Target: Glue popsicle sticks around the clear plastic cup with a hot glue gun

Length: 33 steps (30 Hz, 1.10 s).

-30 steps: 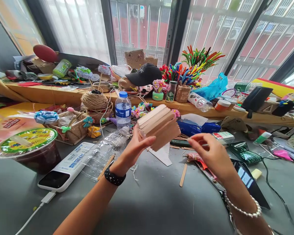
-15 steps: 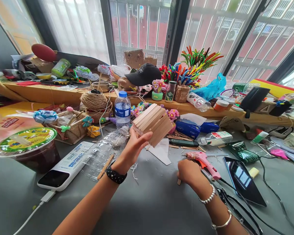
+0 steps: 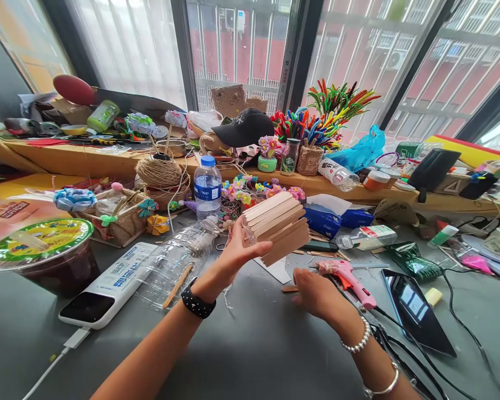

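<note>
My left hand [image 3: 242, 247] is closed around a craft piece covered with popsicle sticks [image 3: 275, 222], raised above the table. The wooden sticks lie side by side over it, with some clear plastic showing at the edge near my fingers. Low over the table, my right hand [image 3: 316, 294] pinches a single popsicle stick [image 3: 290, 289], whose end pokes out to the left. Just beyond that hand lies a pink glue gun [image 3: 350, 278], its nozzle towards the left. A white paper piece [image 3: 277, 270] lies partly under the craft piece.
To the left are a clear plastic bottle [image 3: 170, 266] with a stick on it, a white power bank [image 3: 108, 289] and a lidded drink cup [image 3: 54, 266]. A black tablet [image 3: 416, 311] and cables lie right. Behind stand a blue-capped bottle [image 3: 207, 189] and a cluttered ledge [image 3: 237, 166].
My left hand has shifted the craft piece right and slightly down, tilting it. My right hand has turned and moved slightly left; its stick now points left instead of down.
</note>
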Tool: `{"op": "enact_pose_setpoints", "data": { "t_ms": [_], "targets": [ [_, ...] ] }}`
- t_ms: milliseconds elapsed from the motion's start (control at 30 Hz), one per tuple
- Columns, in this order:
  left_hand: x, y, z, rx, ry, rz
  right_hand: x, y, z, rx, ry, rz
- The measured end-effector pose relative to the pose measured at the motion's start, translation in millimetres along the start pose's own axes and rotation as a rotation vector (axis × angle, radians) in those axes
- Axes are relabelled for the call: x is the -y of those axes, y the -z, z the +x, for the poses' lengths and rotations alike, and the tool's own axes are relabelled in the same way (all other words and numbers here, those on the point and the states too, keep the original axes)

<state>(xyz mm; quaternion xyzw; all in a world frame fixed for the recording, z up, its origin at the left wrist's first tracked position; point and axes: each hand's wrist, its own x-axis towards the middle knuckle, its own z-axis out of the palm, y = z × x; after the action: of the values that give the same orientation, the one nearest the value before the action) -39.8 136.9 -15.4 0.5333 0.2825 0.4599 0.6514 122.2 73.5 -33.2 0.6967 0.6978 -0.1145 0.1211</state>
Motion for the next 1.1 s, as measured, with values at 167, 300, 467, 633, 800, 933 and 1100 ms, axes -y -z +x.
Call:
{"op": "enact_pose_setpoints", "data": {
  "t_ms": [167, 300, 467, 633, 800, 933, 1100],
  "targets": [
    [-3, -2, -3, 0.065, 0.033, -0.055, -1, -3, 3, -0.043, 0.03, -0.027],
    [-6, -5, -6, 0.11, 0.106, -0.121, 0, -9, 6, -0.049, 0.063, -0.04],
    [-6, -6, -6, 0.086, 0.125, -0.16, -3, -12, 9, -0.075, 0.109, -0.058],
    [-4, -9, -6, 0.006, 0.04, -0.092, -4, -13, 10, -0.089, 0.137, -0.074],
    [-4, -12, -7, -0.039, 0.007, -0.051, -2, -12, 13, -0.08, 0.159, -0.091],
    [-3, -15, -10, -0.14, -0.031, 0.109, -1, -14, 18, -0.077, 0.152, -0.104],
    [1, -15, -9, -0.196, -0.147, 0.298, -1, -11, 15, -0.106, 0.191, -0.081]
  ]
}}
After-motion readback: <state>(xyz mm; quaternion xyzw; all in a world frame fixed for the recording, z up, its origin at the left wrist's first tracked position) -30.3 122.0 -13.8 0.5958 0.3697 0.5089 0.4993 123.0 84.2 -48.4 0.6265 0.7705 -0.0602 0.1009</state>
